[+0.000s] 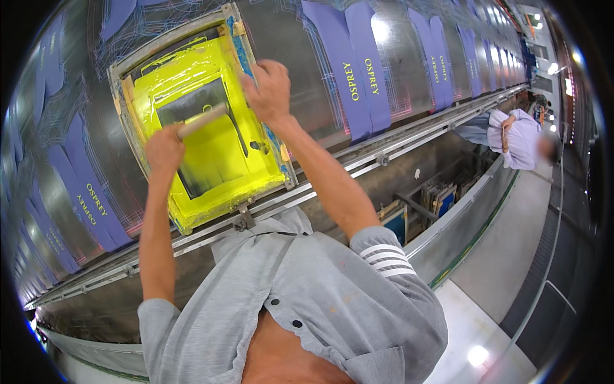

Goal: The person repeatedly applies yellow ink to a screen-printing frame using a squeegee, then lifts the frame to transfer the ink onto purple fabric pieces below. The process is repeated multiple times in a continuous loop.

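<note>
A screen-printing frame (119, 105) lies on the long dark table, its mesh smeared with bright yellow ink (220, 182). My left hand (165, 152) is wrapped round one end of a squeegee (203, 121), whose pale handle slants across the mesh up to the right. Around the squeegee, a dark window-like area (192, 105) of the mesh shows through the ink. At the frame's right rail, my right hand (267, 89) is closed with its fingers curled over the edge; some fingertips are hidden.
Purple fabric pieces (352, 70) with yellow lettering lie in rows along the table (307, 115). A metal rail (332, 173) with small stops runs along its near edge. Framed screens (438, 200) stand below at the right. Farther right is another person (511, 137).
</note>
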Tool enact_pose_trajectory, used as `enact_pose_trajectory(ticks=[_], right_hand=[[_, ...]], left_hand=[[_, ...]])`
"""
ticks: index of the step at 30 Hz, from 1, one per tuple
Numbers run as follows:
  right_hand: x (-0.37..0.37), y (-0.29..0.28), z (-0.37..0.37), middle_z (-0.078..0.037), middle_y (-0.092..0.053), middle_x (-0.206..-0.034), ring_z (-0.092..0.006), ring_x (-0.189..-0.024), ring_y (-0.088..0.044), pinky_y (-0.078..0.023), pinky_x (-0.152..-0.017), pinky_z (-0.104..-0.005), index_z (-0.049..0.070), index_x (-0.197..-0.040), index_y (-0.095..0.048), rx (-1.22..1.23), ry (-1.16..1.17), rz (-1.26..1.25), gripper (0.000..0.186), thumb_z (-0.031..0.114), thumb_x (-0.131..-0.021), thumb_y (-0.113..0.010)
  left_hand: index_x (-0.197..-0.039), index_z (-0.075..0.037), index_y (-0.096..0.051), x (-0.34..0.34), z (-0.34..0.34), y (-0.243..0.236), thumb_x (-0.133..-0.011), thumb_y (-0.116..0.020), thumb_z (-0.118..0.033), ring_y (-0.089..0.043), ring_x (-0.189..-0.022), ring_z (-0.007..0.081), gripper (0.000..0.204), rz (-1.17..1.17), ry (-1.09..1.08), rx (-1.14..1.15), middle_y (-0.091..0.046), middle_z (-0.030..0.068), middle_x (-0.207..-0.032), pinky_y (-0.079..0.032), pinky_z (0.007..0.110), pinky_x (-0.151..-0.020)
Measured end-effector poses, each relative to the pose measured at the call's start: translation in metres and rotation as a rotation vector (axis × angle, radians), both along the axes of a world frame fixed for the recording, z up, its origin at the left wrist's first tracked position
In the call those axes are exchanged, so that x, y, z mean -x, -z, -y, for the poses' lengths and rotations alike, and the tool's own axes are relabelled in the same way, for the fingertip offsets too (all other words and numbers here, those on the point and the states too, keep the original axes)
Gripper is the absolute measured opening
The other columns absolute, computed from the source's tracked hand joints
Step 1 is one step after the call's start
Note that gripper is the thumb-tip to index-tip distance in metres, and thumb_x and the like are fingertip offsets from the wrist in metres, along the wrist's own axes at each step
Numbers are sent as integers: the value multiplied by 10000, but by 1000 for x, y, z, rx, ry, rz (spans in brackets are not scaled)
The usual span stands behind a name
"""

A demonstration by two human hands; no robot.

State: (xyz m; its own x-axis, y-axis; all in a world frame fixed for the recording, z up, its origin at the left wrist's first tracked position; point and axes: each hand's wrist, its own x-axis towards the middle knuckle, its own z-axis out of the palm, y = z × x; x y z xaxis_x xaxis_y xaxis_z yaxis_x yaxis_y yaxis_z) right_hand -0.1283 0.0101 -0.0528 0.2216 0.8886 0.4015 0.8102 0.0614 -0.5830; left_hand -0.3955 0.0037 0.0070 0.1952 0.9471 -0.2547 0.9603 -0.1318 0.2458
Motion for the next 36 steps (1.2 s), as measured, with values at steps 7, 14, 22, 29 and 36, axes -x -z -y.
enact_pose_trajectory(ticks=[7,14,22,29,36], right_hand=[[66,-68,-118,-134,-729,-987,-341,-942,-704,-570,-782,-461,103,-985,-744,730,-859,399,328,356,-778,-771],[36,-64,38,-124,-639,-841,-351,-843,-646,-529,-749,-466,68,-813,-678,421,-795,356,59,45,-767,-649],[30,-75,124,-116,-682,-820,-323,-803,-695,-561,-787,-453,84,-840,-723,691,-812,348,121,88,-762,-631],[30,-75,-56,-140,-722,-847,-351,-810,-719,-569,-731,-479,88,-882,-733,682,-723,437,143,152,-794,-640],[33,-82,-11,-116,-680,-879,-320,-880,-683,-514,-876,-466,87,-847,-722,508,-801,443,104,103,-768,-656]], left_hand=[[-839,-111,-758,12,-113,2,-773,-653,-161,-718,-788,374,134,-173,192,-21,-723,177,-808,-569,495,-693],[-1037,-228,-782,-28,53,-12,-766,-647,-99,-717,-754,324,328,47,74,-26,-733,105,-835,-564,461,-647],[-969,-232,-789,-35,131,-19,-743,-674,-106,-714,-752,320,283,39,128,189,-726,89,-803,-563,456,-646],[-968,-225,-785,-39,-52,-23,-770,-660,-152,-717,-821,343,245,-68,115,64,-732,120,-837,-563,472,-718],[-822,-142,-737,-36,0,-33,-741,-682,-142,-709,-750,322,97,8,115,-40,-713,108,-798,-552,454,-681]])
